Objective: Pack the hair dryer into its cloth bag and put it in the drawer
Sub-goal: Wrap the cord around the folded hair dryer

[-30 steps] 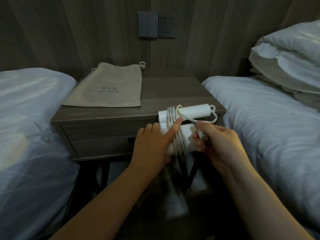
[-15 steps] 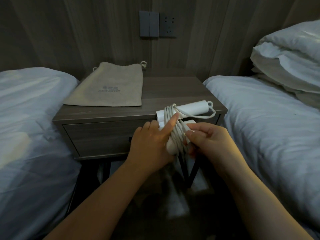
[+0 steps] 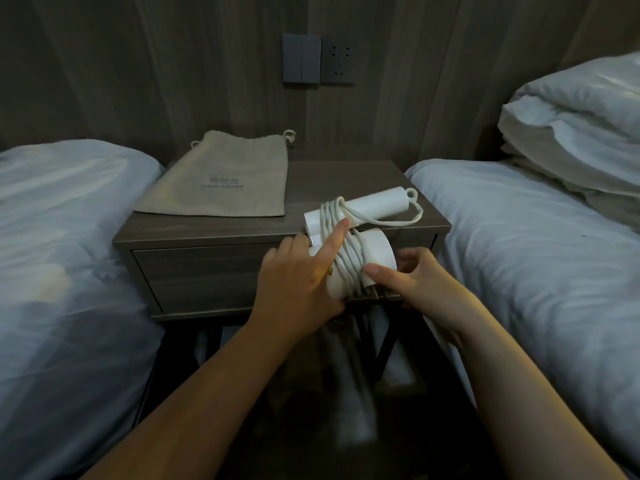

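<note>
- A dim room with a wood-panelled wall [image 3: 173, 64]; two white beds, the left bed [image 3: 62, 254] and the right bed [image 3: 536, 254], flank one dark nightstand [image 3: 221, 233], its single drawer [image 3: 201, 275] closed.
- One beige cloth bag [image 3: 225, 181] lies flat on the nightstand's back left.
- One white hair dryer [image 3: 374, 251], cord wound round it, is held before the front right edge.
- The left hand [image 3: 298, 282] grips its body, forefinger pressing the coils; the right hand [image 3: 422, 282] pinches its end, now lower than a second ago, showing the round end.
</note>
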A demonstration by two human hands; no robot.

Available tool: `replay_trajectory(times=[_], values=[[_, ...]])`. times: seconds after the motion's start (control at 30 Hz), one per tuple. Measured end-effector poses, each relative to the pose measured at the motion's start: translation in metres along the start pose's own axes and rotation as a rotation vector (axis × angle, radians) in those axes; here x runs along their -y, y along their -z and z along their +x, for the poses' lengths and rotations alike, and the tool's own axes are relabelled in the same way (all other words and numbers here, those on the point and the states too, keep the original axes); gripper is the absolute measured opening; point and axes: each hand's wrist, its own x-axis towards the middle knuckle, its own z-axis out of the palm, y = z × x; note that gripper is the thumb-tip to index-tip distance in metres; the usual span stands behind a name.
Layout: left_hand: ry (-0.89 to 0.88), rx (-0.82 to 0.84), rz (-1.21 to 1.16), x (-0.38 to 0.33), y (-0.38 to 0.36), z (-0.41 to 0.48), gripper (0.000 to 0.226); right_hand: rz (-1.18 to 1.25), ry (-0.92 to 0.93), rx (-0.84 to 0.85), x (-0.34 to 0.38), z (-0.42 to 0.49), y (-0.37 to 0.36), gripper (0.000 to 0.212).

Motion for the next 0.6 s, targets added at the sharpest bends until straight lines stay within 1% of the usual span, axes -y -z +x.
replay_trajectory(times=[0.03,0.07,0.13,0.17,0.23,0.27,0.33,0.4,0.43,0.53,0.6], values=[[-0.009,-0.008,-0.013,-0.002,0.001,-0.001,0.103,0.127,-0.004,0.098,-0.003,0.003,0.001,0.097],[-0.021,-0.016,-0.023,-0.003,0.001,-0.001,0.103,0.276,0.001,0.204,-0.006,0.005,0.001,0.1],[-0.048,-0.046,-0.029,-0.006,0.002,-0.001,0.1,0.51,0.018,0.347,-0.011,0.01,0.001,0.096],[-0.058,-0.063,-0.031,-0.006,0.003,-0.001,0.098,0.559,0.043,0.376,-0.011,0.011,0.0,0.09],[-0.075,-0.091,-0.032,-0.008,0.005,-0.001,0.094,0.607,0.091,0.382,-0.01,0.012,0.0,0.082],[-0.087,-0.113,-0.023,-0.009,0.006,-0.001,0.092,0.619,0.096,0.382,-0.01,0.012,0.001,0.085],[-0.13,-0.173,0.008,-0.011,0.009,-0.001,0.086,0.577,0.095,0.379,-0.006,0.01,0.004,0.091],[-0.19,-0.202,0.035,-0.012,0.014,0.001,0.081,0.495,0.123,0.369,-0.001,0.006,0.006,0.085],[-0.208,-0.194,0.034,-0.011,0.016,0.002,0.082,0.479,0.133,0.364,0.0,0.005,0.007,0.085],[-0.178,-0.116,-0.005,-0.01,0.025,0.005,0.093,0.519,0.111,0.348,0.006,0.003,0.008,0.097],[-0.14,-0.047,-0.016,-0.01,0.033,0.008,0.102,0.525,0.124,0.323,0.014,0.002,0.01,0.086]])
